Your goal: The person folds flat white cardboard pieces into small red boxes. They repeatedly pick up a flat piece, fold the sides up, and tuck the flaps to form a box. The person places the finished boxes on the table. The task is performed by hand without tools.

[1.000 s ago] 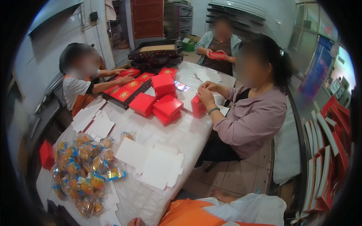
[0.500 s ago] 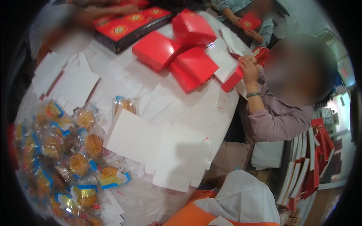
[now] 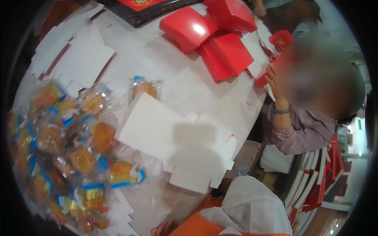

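Observation:
At the lower edge, the curled fingers of my left hand [image 3: 163, 228] show beside the orange cloth [image 3: 197, 226] I wear. The rest of that hand is cut off, so anything in it is hidden. My right hand cannot be made out. White cloth [image 3: 252, 200] covers the lower right of what I wear. Beyond my left hand lie flat white card box blanks [image 3: 145, 128], overlapping, with a shadow across the nearer one. Many round golden pastries [image 3: 103, 137] in clear wrappers with blue edges are heaped at the left. One wrapped pastry [image 3: 144, 88] sits apart behind the blanks.
Three folded red boxes [image 3: 226, 57] stand together at the back. A black-edged red tray [image 3: 147, 11] lies beyond. More white blanks [image 3: 80, 59] are at the far left. On the right, a person's hand [image 3: 277, 80] is at a red box piece. Red-and-white stacks [image 3: 313, 181] stand beyond the table edge.
The view has shifted, so table things sit farther right. More of my left hand's fingers now show at the lower edge. The person on the right has leaned lower.

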`<state>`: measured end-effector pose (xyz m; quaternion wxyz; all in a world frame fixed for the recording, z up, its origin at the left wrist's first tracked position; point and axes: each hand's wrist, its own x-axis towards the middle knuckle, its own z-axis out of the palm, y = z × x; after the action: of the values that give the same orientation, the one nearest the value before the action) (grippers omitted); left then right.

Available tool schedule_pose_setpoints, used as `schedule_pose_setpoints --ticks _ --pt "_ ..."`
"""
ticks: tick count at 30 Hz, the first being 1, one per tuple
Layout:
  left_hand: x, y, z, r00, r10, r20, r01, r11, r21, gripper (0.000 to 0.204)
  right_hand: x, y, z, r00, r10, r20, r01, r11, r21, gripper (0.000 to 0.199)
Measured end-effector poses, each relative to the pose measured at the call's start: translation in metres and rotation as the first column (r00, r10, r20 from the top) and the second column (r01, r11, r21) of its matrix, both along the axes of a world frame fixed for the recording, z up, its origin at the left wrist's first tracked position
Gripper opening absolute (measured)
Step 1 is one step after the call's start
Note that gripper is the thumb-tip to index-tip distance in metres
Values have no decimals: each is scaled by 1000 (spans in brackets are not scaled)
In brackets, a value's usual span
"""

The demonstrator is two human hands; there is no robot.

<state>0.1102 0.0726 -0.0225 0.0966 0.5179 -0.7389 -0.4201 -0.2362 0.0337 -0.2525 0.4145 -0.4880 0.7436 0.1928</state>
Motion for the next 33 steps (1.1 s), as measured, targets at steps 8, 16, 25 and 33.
schedule_pose_setpoints --ticks 8,16,25,33 --pt "-1 35 -11 991 93 99 -44 908 -416 39 -27 -6 21 969 241 55 -241 970 0 47" --pt "-16 40 -5 975 220 19 -170 801 -574 43 -81 -148 260 678 293 674 -370 928 -31 31" --pt "-30 39 -2 949 288 130 -106 679 -726 44 -18 -242 220 911 360 -201 -340 384 -858 69" --pt "-63 8 -46 813 544 -208 -526 533 -663 40 -6 -245 219 892 444 82 -97 367 -925 27"
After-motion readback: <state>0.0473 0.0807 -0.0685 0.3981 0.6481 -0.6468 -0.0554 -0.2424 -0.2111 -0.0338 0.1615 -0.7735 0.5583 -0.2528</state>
